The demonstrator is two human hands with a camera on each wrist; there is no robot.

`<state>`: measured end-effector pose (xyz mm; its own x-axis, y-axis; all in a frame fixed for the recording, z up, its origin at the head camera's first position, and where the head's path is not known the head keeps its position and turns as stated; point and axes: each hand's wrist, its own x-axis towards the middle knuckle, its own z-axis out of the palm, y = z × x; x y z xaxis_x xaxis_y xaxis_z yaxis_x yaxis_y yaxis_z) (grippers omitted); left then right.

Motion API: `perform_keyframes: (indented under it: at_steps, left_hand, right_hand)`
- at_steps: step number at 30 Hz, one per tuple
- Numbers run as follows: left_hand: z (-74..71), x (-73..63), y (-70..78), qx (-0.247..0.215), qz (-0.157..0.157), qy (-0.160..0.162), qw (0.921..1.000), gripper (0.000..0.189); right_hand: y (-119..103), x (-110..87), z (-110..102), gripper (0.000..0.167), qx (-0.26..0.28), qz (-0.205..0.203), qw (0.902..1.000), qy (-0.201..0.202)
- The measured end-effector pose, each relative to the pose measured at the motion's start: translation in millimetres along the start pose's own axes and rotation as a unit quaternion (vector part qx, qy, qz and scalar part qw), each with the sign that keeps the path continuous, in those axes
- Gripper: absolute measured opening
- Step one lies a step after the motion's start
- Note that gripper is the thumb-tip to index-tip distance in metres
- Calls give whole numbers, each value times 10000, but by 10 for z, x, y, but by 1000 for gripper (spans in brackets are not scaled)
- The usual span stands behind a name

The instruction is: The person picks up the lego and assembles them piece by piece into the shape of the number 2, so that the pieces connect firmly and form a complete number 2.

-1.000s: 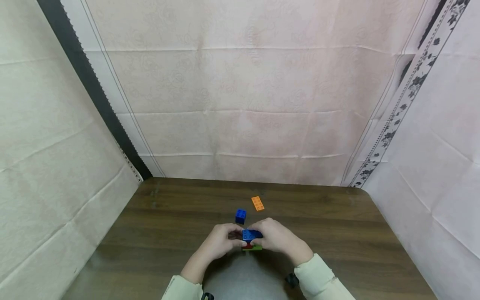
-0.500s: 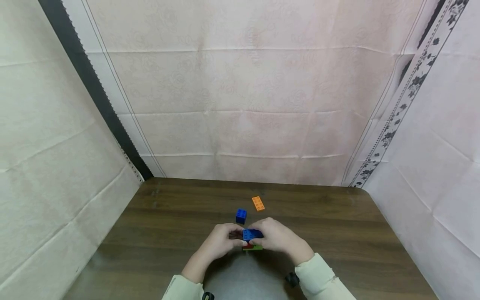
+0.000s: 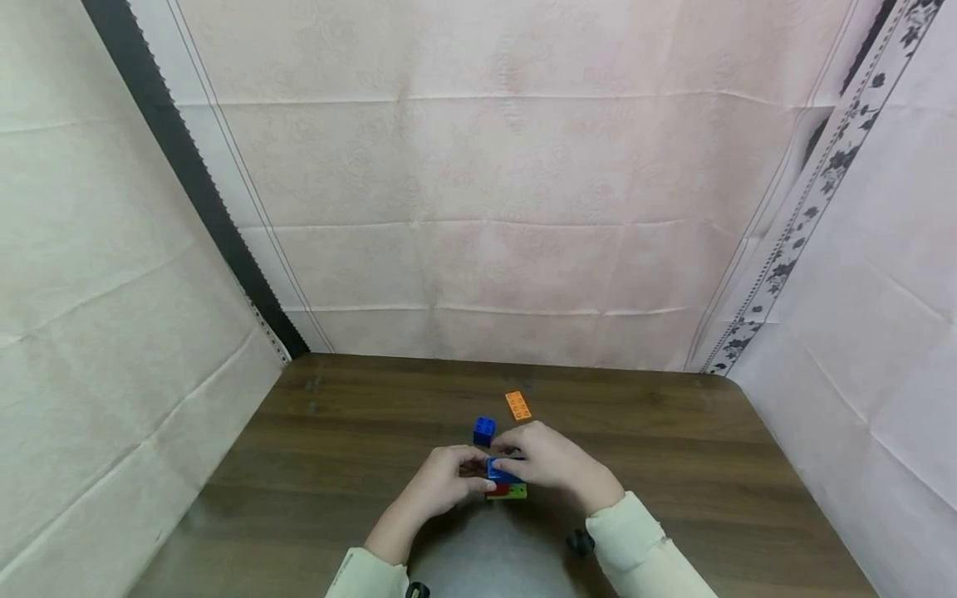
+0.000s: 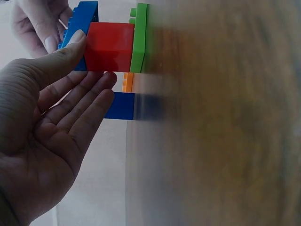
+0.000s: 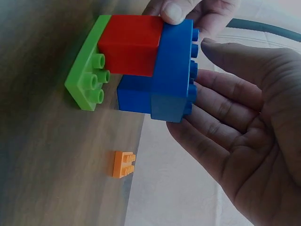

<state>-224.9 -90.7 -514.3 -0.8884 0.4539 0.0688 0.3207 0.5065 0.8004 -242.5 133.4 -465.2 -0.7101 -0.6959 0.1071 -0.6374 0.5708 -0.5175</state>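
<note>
A small building-block stack stands on the table: a green studded plate (image 5: 87,70) at the bottom, a red brick (image 5: 131,44) above it, and a long blue brick (image 5: 170,70) on top, overhanging the plate. My left hand (image 3: 441,482) pinches the stack's left end, its thumb on the near side in the left wrist view and its fingers on the far side. Around the blue brick's right part, my right hand (image 3: 557,461) lies loose. In the right wrist view its thumb is apart from the studs and its fingers reach behind the brick.
Just beyond the stack sits a loose blue brick (image 3: 483,430). Farther back lies an orange studded plate (image 3: 518,405). The brown wooden table (image 3: 336,448) is bordered by pale cloth on the left, back and right.
My right hand has loosened from the blue brick, its fingers lifting and spreading slightly. More of the green plate shows. The left hand keeps its hold.
</note>
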Motion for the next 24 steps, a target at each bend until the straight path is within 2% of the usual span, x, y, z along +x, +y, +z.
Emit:
perform_keyframes:
  at_steps: [10,16,24]
  left_hand:
    - [-12,-11,21,67,-67,-42,9999,23]
    - [-9,-5,14,63,-34,-31,10000,24]
    - [-10,-15,17,61,-71,-27,10000,26]
  right_hand:
    - [43,221,-56,43,-544,557,9969,68]
    - [105,364,-44,46,-745,830,9936,192]
    - [181,501,25,49,-798,1136,9903,91]
